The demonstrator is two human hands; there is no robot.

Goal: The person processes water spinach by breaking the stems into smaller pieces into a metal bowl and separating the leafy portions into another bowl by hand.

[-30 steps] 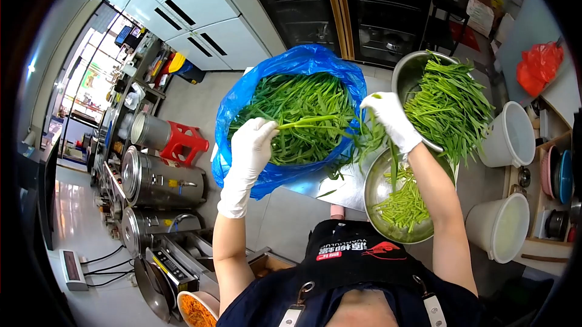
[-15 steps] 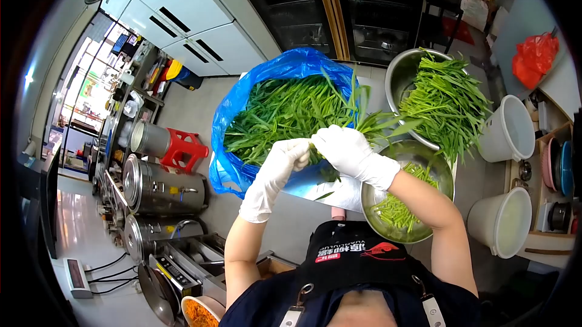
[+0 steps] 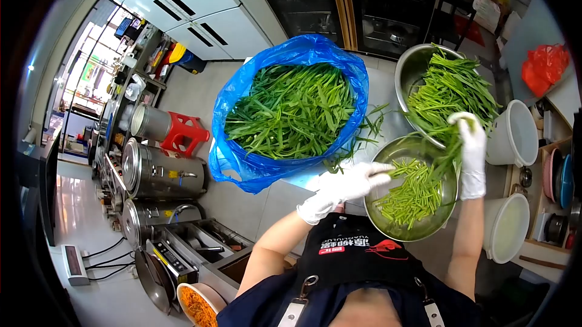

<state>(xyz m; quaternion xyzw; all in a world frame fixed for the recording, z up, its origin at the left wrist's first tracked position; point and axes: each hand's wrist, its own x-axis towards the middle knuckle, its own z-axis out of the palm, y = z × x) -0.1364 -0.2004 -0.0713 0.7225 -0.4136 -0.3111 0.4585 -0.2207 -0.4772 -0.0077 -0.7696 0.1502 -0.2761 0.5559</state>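
My right hand (image 3: 471,151), in a white glove, is at the right rim of a steel bowl (image 3: 451,209). Its fingers curl around leafy greens (image 3: 447,158), which look like water spinach and hang down beside the palm. Short cut stems (image 3: 415,196) lie in this bowl. My left hand (image 3: 351,184), also gloved, reaches over the bowl's left rim with fingers stretched out and nothing visible in them. Behind it, a blue plastic bag (image 3: 218,109) stands full of long greens (image 3: 291,112). A larger steel basin (image 3: 402,81) holds a heap of leafy stalks (image 3: 454,93).
Loose leaves (image 3: 370,124) lie on the metal table (image 3: 382,84) beside the bag. Two white buckets (image 3: 512,133) stand at the right. A red stool (image 3: 182,135) and steel pots (image 3: 160,169) are at the left. A tub of orange shreds (image 3: 197,306) sits at the lower left.
Both hands have parted from their place together over the bag. My right hand has moved right with the greens toward the basin; my left has moved to the bowl and opened.
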